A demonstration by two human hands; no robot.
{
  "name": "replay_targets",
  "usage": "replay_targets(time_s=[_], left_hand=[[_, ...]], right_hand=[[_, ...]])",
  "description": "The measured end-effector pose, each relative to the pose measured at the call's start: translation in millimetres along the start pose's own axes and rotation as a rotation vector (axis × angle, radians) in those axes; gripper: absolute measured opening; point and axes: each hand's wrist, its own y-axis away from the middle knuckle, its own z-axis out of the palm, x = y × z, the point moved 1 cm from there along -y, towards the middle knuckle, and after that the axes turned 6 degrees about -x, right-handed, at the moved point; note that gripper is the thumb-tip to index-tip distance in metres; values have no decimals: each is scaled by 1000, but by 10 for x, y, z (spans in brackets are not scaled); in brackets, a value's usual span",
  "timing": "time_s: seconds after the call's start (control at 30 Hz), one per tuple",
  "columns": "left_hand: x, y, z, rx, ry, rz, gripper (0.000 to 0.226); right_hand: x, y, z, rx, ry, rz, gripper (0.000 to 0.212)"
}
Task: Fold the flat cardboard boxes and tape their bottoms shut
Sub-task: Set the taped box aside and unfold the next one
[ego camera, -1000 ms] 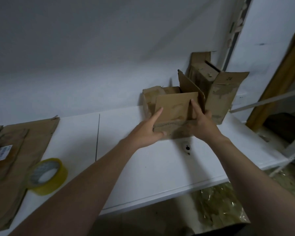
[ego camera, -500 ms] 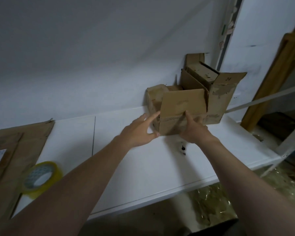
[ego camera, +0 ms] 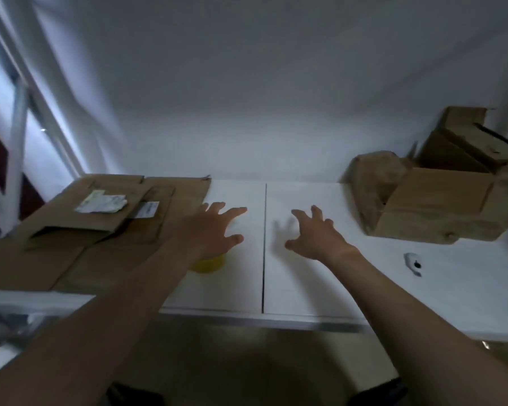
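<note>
Both arms reach forward over the white surface (ego camera: pixel 305 288), and both hands are released, grasping nothing. The left hand (ego camera: pixel 214 230) has its fingers spread and straight, pointing toward the far right. It is above the near right corner of the stack of flat brown cardboard boxes (ego camera: pixel 94 259) that covers the left part of the surface. The right hand (ego camera: pixel 314 235) is also spread, with its fingers slightly bent, and it casts a soft shadow on the white top just left of it. Whether either hand touches the surface cannot be told. A dark seam (ego camera: pixel 264 259) in the surface runs between the two hands.

The yellow roll of tape (ego camera: pixel 208 264) lies on the surface just beside the flat stack and is mostly hidden under the left wrist. White paper labels (ego camera: pixel 100 202) are on the upper sheets of the stack.

At the far right, well apart from both hands, a folded brown cardboard box (ego camera: pixel 434 206) stands on the surface with its flaps up. A second folded brown cardboard box (ego camera: pixel 464 142) stands behind it against the grey wall (ego camera: pixel 247 83). A small grey fitting (ego camera: pixel 412 262) with a dark spot sits on the surface nearer the edge, to the right of the right forearm.
</note>
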Motion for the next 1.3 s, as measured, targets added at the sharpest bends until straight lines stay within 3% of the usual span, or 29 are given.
replay_targets(time_s=[0.17, 0.3, 0.5, 0.87, 1.1, 1.3], left_hand=[[-712, 298, 129, 4, 83, -57, 77], [-1261, 427, 278, 69, 25, -106, 68], [-1796, 295, 198, 283, -58, -342, 67], [-1973, 177, 377, 278, 58, -749, 77], [-1894, 252, 389, 297, 291, -841, 77], [-2006, 312, 285, 306, 829, -853, 67]], right_hand=[[-879, -148, 499, -36, 50, -269, 81], [-1396, -336, 852, -91, 41, -358, 88], [-1709, -662, 1139, -54, 138, -346, 92], [-1405, -1004, 966, 98, 228, -124, 83], [-1439, -1007, 1004, 71, 238, -106, 75], [-1442, -956, 977, 57, 204, -101, 72]])
